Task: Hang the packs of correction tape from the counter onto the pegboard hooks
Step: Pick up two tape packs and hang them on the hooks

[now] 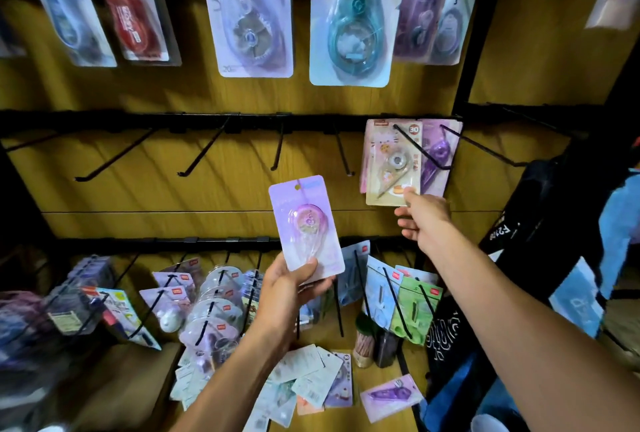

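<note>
Head view: left hand (289, 288) grips purple pack (306, 225) upright, hole topmost for hook; right hand (424, 218) pinches hung beige pack (391, 163), steadying it.

Counter (381, 379): wooden top, low in view beneath the pegboard.
Loose packs (304, 383): scattered heap flat on the counter, overlapping, several face-down with white backs up.
Purple pack (391, 397): flat on the counter, just right of the heap, apart from it.
Two dark jars (375, 345): upright on the counter, behind the purple pack.
</note>
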